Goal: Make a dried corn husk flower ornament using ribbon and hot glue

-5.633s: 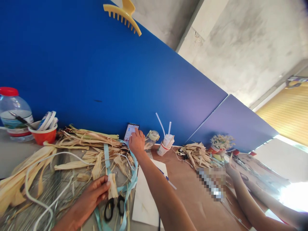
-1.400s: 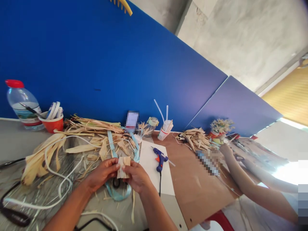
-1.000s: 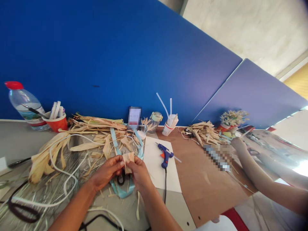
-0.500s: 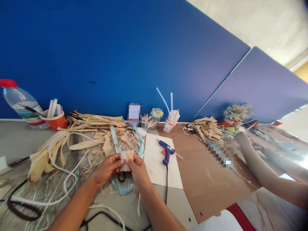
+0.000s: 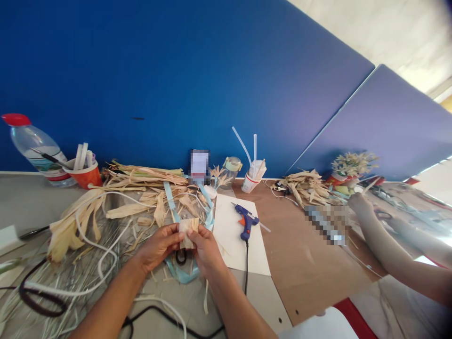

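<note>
A small flat piece of pale corn husk (image 5: pixel 188 231) is stretched between my two hands above the table. My left hand (image 5: pixel 163 245) pinches its left edge between thumb and fingers. On the other edge, my right hand (image 5: pixel 204 246) has its thumb pressed on the front and fingers behind. Light blue ribbon (image 5: pixel 183 275) and a black loop (image 5: pixel 181 257) lie just below the piece. To the right of my hands, a blue glue gun (image 5: pixel 245 220) rests on a white sheet (image 5: pixel 226 254), its cord running toward me.
Dried husks (image 5: pixel 144 176) and white cable (image 5: pixel 102 245) cover the left side. At the back stand a bottle (image 5: pixel 42 155), a red cup (image 5: pixel 86 175), a phone-like device (image 5: pixel 199 165), a jar (image 5: pixel 231 169) and a cup of glue sticks (image 5: pixel 250 182). Another person's arm (image 5: pixel 381 245) works at right.
The view has shifted slightly, so everything sits a little further right. Both hands keep hold of the husk piece, with the fingers adjusting only slightly.
</note>
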A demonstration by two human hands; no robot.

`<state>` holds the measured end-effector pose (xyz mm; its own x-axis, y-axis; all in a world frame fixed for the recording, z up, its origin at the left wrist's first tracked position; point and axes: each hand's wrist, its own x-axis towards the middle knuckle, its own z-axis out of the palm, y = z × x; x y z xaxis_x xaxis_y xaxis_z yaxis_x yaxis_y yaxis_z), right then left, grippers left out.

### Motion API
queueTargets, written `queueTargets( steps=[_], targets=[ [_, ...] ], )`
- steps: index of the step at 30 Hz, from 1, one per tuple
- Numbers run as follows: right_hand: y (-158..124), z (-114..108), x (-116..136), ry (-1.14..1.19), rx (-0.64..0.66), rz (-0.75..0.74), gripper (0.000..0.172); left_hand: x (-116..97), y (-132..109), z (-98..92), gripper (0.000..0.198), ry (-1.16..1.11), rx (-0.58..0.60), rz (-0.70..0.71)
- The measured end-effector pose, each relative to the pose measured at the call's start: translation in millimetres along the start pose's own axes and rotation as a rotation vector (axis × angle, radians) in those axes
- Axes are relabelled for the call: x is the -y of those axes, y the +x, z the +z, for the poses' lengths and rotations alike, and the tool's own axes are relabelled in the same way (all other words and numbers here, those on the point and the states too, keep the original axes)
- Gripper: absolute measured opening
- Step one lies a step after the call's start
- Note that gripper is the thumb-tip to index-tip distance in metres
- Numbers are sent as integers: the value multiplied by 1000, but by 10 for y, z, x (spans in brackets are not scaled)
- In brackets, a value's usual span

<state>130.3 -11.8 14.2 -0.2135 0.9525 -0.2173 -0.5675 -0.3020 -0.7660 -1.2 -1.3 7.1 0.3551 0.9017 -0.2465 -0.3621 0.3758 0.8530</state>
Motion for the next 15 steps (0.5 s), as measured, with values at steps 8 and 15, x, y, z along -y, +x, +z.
queueTargets(
  steps=[8, 15],
  targets=[
    [-11, 15, 26, 2, 46, 14, 24, -29, -29, 15, 27, 16, 32, 12],
    [-15, 30, 13, 35, 51, 4, 20, -25, -29, 16, 29, 45, 31, 51]
  ],
)
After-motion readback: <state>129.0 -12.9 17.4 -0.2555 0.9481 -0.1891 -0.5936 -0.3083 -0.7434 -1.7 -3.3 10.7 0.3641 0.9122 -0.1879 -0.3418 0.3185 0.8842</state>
